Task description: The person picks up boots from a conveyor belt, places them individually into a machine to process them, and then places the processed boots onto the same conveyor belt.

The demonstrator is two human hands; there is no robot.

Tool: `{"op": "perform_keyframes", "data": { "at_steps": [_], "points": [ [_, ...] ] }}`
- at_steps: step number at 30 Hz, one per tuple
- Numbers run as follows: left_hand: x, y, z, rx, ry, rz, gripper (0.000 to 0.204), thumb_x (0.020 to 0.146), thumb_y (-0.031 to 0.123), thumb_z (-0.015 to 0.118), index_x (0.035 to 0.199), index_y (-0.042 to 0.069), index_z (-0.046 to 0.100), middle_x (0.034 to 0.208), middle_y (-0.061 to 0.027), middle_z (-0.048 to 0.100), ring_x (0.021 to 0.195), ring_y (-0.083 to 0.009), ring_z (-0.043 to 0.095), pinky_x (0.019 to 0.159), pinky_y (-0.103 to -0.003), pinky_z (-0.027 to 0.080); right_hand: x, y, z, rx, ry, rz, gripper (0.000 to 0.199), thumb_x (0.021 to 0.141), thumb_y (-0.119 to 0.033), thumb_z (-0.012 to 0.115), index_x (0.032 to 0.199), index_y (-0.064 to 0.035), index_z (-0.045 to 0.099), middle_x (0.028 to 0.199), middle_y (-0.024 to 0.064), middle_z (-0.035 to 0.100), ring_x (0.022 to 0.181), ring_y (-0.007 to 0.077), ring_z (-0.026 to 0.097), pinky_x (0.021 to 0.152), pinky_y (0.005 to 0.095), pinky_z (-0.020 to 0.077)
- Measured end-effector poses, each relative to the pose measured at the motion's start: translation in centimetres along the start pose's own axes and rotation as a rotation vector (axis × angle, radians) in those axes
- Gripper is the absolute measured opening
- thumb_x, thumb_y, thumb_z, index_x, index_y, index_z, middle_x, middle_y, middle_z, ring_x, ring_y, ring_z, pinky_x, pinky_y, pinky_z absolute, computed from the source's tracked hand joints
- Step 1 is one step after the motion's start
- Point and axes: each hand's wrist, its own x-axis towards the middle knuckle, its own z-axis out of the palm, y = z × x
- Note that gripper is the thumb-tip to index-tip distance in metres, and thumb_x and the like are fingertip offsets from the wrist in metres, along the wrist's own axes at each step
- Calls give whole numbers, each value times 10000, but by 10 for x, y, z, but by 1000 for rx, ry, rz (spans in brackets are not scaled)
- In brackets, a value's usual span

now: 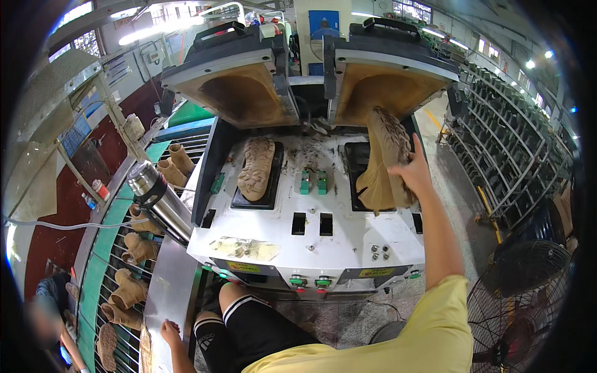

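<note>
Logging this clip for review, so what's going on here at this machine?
A person stands at a two-station shoe press with both lids raised. The right hand grips a tan boot sole-up at the right station. Another tan boot lies sole-up on the left station's pad. The left hand rests low on the metal side table. More boots sit on the conveyor at left.

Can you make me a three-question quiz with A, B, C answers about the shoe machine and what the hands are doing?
1. Where is the right hand?
A) on the tan boot at the machine's right station
B) on the fan
C) on the flask

2. How many press lids stand open on the white machine?
A) one
B) two
C) four

3. How does the boot on the left pad lie?
A) sole up
B) sole down
C) hanging

Answers: 1 A, the fingers grip that boot. 2 B, both lids tilt up. 3 A, its tread faces the camera.
</note>
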Motion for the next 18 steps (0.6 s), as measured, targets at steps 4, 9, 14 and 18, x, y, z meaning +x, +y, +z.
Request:
{"op": "perform_keyframes", "data": {
  "at_steps": [4, 9, 14, 18],
  "points": [
    [12, -28, -28, 25, 31, -129, 364, 965, 259, 461, 666, 54, 488, 530, -38, 484, 412, -114, 431, 371, -239, 332, 58, -2, 30, -314, -28, 35, 1163, 519, -353, 756, 1496, -130, 166, 1248, 236, 567, 1133, 370, 569, 923, 394, 464],
    [9, -56, -42, -87, 33, -146, 329, 962, 219, 479, 684, 44, 486, 537, -39, 488, 407, -113, 436, 374, -237, 350, 94, 3, 53, -365, -76, 70, 1166, 512, -334, 749, 1491, -77, 171, 1263, 252, 550, 1135, 362, 565, 922, 382, 459],
    [7, -57, -42, -13, 23, -117, 346, 956, 205, 489, 656, 30, 485, 532, -31, 475, 407, -111, 436, 387, -240, 370, 93, -16, 54, -428, -104, 120, 1179, 509, -347, 747, 1496, -89, 157, 1218, 215, 594, 1111, 327, 590, 904, 367, 471],
    [3, -55, -36, 123, 63, -48, 394, 951, 202, 488, 596, 31, 496, 518, -34, 493, 405, -111, 445, 389, -242, 361, 90, -8, 69, -499, -86, 137, 1186, 515, -341, 748, 1500, -95, 137, 1206, 215, 602, 1128, 330, 583, 916, 369, 469]
  ]
}}
